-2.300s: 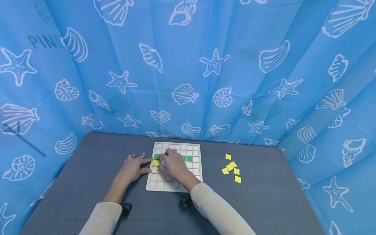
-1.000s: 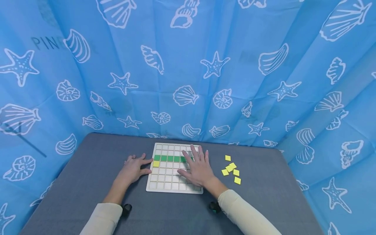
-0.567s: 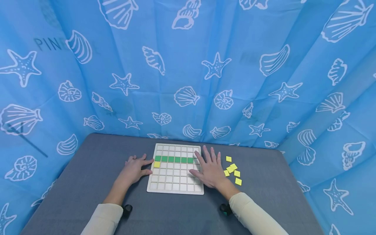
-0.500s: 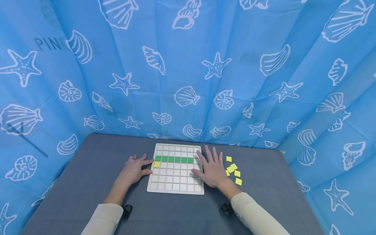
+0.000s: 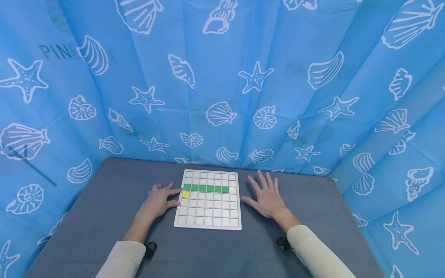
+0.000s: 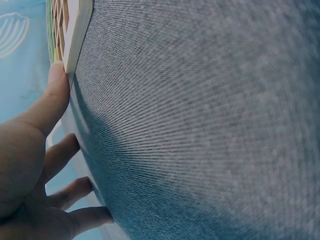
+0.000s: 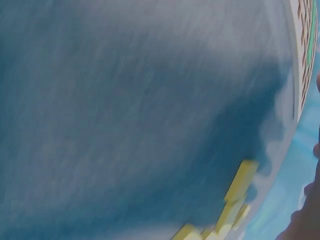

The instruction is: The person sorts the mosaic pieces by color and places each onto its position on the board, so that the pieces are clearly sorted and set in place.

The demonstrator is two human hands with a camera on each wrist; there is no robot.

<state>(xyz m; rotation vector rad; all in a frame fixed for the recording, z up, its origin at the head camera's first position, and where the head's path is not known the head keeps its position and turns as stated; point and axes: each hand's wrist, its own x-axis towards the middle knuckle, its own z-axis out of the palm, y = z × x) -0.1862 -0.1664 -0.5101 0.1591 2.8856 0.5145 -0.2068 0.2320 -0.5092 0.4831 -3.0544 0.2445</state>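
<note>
A white gridded board [image 5: 208, 222] lies on the grey table, with a row of several green tiles [image 5: 201, 188] across it. Just below the row's left end sits one yellow tile [image 5: 185, 194]. My left hand [image 5: 157, 200] rests at the board's left edge, thumb and index finger against the rim; its other fingers [image 6: 65, 155] reach down to the cloth in the left wrist view. Right of the board, my right hand [image 5: 268, 199] spreads its fingers over the table and holds nothing. It hides the loose yellow tiles in the head view; the right wrist view shows several yellow tiles [image 7: 241, 180] beneath it.
The grey cloth-covered table [image 5: 208, 255] reaches back to a blue curtain [image 5: 222, 77] printed with white shells and starfish. The curtain also encloses the left and right sides. Black bands [image 5: 150, 249] sit at both wrists.
My right hand has left the board, where it was over the green row near the yellow tile, and moved right over the loose yellow tiles, fingers spread. The left hand has stayed put.
</note>
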